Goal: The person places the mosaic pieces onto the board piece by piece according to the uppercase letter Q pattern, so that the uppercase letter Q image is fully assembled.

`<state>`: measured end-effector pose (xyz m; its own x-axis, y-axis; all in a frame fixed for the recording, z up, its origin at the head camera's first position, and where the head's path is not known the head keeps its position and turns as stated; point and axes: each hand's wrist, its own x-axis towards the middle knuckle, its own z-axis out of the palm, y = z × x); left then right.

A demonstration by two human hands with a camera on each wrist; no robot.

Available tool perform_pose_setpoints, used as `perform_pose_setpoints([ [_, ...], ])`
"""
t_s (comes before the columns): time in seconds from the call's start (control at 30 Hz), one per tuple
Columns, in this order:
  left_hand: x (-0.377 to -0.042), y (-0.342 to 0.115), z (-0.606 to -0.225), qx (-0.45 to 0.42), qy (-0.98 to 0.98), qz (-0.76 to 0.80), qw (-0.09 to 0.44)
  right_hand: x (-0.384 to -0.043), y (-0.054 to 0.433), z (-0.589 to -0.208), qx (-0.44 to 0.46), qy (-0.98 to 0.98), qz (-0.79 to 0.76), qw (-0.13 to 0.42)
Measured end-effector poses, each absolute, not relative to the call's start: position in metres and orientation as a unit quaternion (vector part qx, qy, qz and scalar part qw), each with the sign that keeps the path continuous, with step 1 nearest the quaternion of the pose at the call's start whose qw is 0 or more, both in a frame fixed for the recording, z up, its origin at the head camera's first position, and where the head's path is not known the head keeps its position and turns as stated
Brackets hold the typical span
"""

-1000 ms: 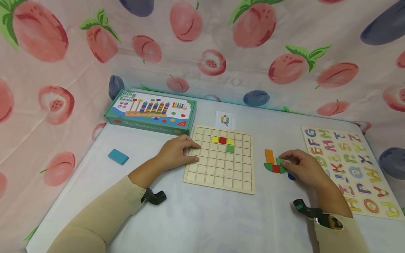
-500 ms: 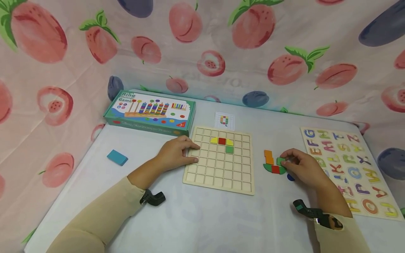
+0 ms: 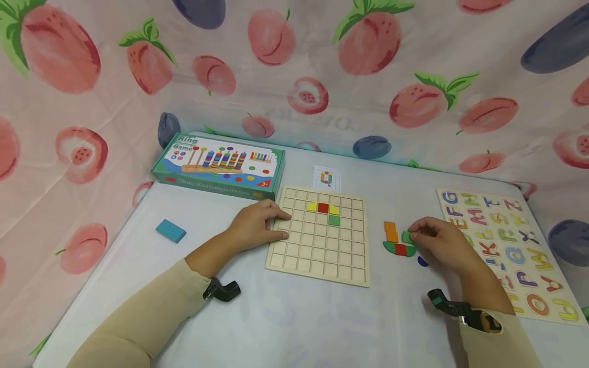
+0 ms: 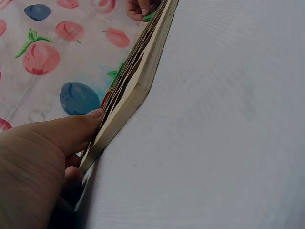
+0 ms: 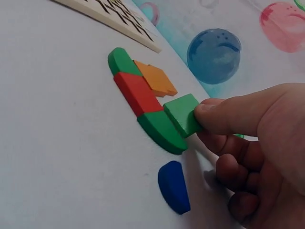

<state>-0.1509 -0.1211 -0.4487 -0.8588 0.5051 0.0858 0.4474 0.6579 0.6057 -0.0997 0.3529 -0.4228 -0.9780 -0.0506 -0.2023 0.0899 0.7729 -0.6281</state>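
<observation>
My left hand (image 3: 253, 225) grips the left edge of a wooden grid board (image 3: 317, 255), thumb on the rim in the left wrist view. Set in the board's upper cells are a red square (image 3: 323, 208) between two yellow pieces (image 3: 312, 206) and a green square (image 3: 334, 220) below the right one. Right of the board, my right hand (image 3: 439, 243) pinches a green square tile (image 5: 181, 114) between thumb and fingers, tilted beside the loose pieces. These are orange tiles (image 5: 155, 78), a red tile (image 5: 138, 93) between two green rounded pieces (image 5: 162, 133), and a blue rounded piece (image 5: 174, 187) nearby.
A pattern card (image 3: 326, 178) lies behind the board. The green Ring Challenge Game box (image 3: 218, 163) stands at the back left, with a blue block (image 3: 171, 231) in front of it. An alphabet board (image 3: 511, 245) lies at the right, partly behind my right forearm.
The right hand's green square tile has shifted slightly away from the green rounded piece beside it. The left hand stays at the board's edge. The head view has tilted slightly.
</observation>
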Motion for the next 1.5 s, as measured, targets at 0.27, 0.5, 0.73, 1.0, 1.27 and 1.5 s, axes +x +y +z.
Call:
perform_pose_setpoints([
  [0.27, -0.152, -0.12, -0.448, 0.263, 0.91, 0.317, 0.042, -0.106, 0.346, -0.416, 0.037, 0.924, -0.364, 0.108],
  [0.5, -0.15, -0.122, -0.449, 0.26, 0.911, 0.317, 0.045, -0.108, 0.325, -0.411, 0.034, 0.91, -0.406, 0.075],
  [0.73, -0.151, -0.124, -0.449, 0.261, 0.91, 0.319, 0.04, -0.119, 0.307, -0.407, 0.013, 0.898, -0.436, 0.061],
  [1.0, -0.152, -0.123, -0.449, 0.263, 0.908, 0.324, 0.042, -0.127, 0.289, -0.406, -0.008, 0.879, -0.47, 0.076],
  [1.27, -0.152, -0.122, -0.448, 0.257, 0.91, 0.322, 0.046, -0.13, 0.266, -0.409, -0.023, 0.863, -0.497, 0.091],
  [1.5, -0.152, -0.121, -0.448, 0.258, 0.909, 0.323, 0.048, -0.13, 0.243, -0.415, -0.027, 0.854, -0.512, 0.091],
])
